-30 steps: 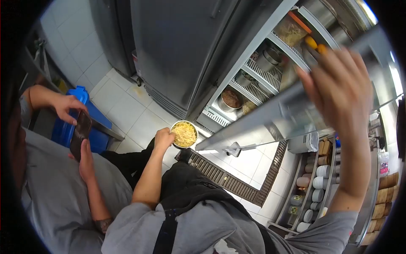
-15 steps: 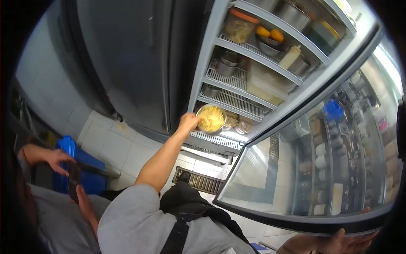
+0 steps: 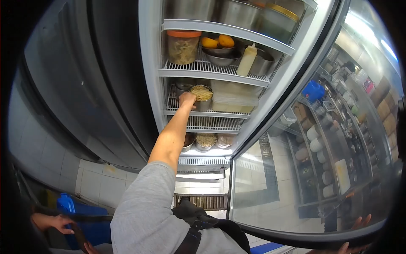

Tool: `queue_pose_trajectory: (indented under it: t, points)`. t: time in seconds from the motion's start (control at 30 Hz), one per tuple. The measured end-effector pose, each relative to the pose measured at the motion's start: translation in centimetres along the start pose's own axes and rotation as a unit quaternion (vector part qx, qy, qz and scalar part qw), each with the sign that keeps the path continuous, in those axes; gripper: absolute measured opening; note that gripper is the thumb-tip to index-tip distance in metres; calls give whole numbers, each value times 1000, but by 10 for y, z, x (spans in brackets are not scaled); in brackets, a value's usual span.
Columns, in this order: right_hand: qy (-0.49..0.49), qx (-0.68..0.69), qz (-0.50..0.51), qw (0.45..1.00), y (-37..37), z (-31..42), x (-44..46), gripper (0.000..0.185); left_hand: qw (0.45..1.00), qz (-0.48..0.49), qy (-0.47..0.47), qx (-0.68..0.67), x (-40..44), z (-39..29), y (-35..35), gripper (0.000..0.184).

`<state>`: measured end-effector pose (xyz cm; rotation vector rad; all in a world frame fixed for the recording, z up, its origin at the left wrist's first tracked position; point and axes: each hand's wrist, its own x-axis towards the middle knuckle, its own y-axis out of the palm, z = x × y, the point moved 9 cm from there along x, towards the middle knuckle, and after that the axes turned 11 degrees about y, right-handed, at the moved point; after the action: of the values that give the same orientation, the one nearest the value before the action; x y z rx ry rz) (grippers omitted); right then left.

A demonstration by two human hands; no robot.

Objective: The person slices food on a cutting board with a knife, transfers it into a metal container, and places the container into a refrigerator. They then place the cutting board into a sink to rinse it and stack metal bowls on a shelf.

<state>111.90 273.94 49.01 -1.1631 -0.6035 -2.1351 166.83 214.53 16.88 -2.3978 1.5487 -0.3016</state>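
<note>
My left hand (image 3: pixel 187 100) is closed on the rim of a metal container of pale yellow strips (image 3: pixel 202 94), on a middle shelf of the open fridge. Beside the container is a lidded plastic tub (image 3: pixel 231 99); behind my fingers stands another metal pot (image 3: pixel 182 86). At the lower right my right hand (image 3: pixel 340 249) shows only in part, by the bottom edge of the glass fridge door (image 3: pixel 270 186); its fingers are mostly hidden.
A jar with an orange lid (image 3: pixel 183 47), oranges (image 3: pixel 226 41) and a squeeze bottle (image 3: pixel 247 60) stand one shelf above. Low down are bowls of food (image 3: pixel 206 141). At the lower left, a co-worker's hand (image 3: pixel 61 223) is near a blue bin (image 3: pixel 91 230).
The view has turned toward the fridge. My left hand has carried the container from over the floor onto a shelf. The door now stands wide open, and my right hand has moved down to its edge.
</note>
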Motion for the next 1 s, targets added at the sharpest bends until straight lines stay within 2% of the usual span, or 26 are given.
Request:
queue_pose_trajectory:
  t: [0.07,0.1,0.13,0.17,0.27,0.33,0.37,0.43,0.53,0.57,0.6,0.63,0.67,0.7,0.73,0.77,0.8,0.83,0.87,0.9,0.93,1.0]
  points:
    - [36,-19,15,999,-7,-5,0,99,999,-19,7,-38,5,1,4,29]
    - [-10,30,22,999,-19,-8,-3,85,998,-51,-10,-37,28,23,12,29]
    - [-118,-292,157,936,-28,-8,5,73,998,-50,-12,-37,32,18,12,29]
    - [-306,-496,242,776,-46,-13,-2,61,998,-55,-26,-6,30,11,8,29]
    - [-573,-530,229,583,-33,-3,-16,47,996,-75,-45,32,49,22,12,31]
    - [-648,-529,221,501,-17,-5,-36,45,982,-117,11,147,76,32,16,34]
    - [-550,-575,176,579,-1,5,-32,47,983,-114,11,146,83,35,19,34]
    - [-441,-612,130,643,-11,1,-21,49,976,-68,68,195,88,31,32,38]
    - [-475,-530,215,669,-33,-9,-22,53,982,-79,98,142,52,20,40,40]
    - [-523,-509,219,647,-5,-3,-21,54,990,-55,93,94,34,28,47,40]
    - [-529,-500,214,652,10,-1,-16,54,994,-33,90,45,6,38,54,40]
    - [-524,-497,202,662,20,2,-17,54,984,-66,160,38,-35,29,45,41]
    - [-516,-492,192,675,29,4,-19,55,984,-78,162,19,-52,63,56,38]
    - [-507,-487,179,688,38,7,-21,55,978,-63,196,-32,-95,73,55,37]
    - [-498,-483,165,701,47,11,-26,55,977,-58,181,-96,-145,87,55,36]
    - [-492,-479,152,711,54,14,-30,55,972,-33,218,-85,-194,94,52,38]
    - [-486,-474,140,720,63,19,-36,55,994,12,99,-47,-234,141,67,40]
    - [-482,-475,127,725,73,24,-42,55,984,151,76,55,-258,204,105,36]
    - [-477,-477,111,730,83,29,-50,56,953,272,48,127,-304,206,109,28]
    - [-475,-483,96,729,93,34,-59,56,856,491,19,162,-354,210,126,28]
    - [-475,-499,76,720,107,40,-70,56,814,567,-118,33,-398,217,116,33]
    - [-479,-575,21,663,135,54,-95,57,785,615,-59,48,-428,167,90,41]
